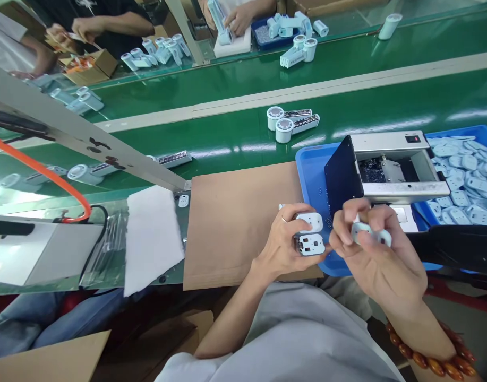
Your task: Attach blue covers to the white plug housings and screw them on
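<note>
Blue bin (pixel 484 135) at right is heaped with flat pale-blue plastic covers (pixel 466 185). Blue tray (pixel 309 175) carries a grey metal fixture (pixel 390 164). Left hand (pixel 285 244) is curled around a pale fan body (pixel 310 233), its end sticking past the fingertips. Right hand (pixel 376 249) pinches a small rounded cover piece (pixel 370 233) between thumb and fingers, above the tray edge.

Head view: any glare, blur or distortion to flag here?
Head view: overhead lights streak white glare along the green conveyor belt; straight edges bow toward the frame borders; the left hand and right hand with their pale plastic parts are fairly sharp, the far co-workers softer.
</note>
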`<state>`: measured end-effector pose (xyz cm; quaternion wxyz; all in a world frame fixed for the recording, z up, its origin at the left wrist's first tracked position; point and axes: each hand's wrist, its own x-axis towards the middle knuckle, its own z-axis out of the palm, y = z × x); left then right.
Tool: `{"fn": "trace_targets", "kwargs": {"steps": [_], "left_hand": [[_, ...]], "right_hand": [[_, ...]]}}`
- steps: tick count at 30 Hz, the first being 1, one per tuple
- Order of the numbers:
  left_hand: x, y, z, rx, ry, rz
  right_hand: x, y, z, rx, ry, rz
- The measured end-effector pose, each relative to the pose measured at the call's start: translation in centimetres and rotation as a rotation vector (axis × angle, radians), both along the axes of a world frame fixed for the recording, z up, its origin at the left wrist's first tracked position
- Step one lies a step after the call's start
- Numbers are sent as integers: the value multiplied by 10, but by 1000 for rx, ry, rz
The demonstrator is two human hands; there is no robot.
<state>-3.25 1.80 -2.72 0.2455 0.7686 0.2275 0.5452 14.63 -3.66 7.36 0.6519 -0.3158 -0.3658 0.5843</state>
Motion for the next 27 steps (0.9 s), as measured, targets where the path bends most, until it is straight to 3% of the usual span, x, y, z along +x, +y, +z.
{"fn": "trace_targets", "kwargs": {"steps": [3,11,16,21,27], "left_hand": [[-1,1,-1,11,-16,9],[-1,1,-7,17,-7,4],[0,2,-12,28,-12,18],[-1,7,-15,53,-81,-26],[-1,8,-22,48,-116,-40]], "right_hand": [[-4,0,-3,7,-63,-133],[-5,-6,-9,-250,-20,6],[-3,0,-15,-285,-35,-11],[-6,-9,-27,-299,-200,-91],[0,-22,-10,-229,-367,-196]]}}
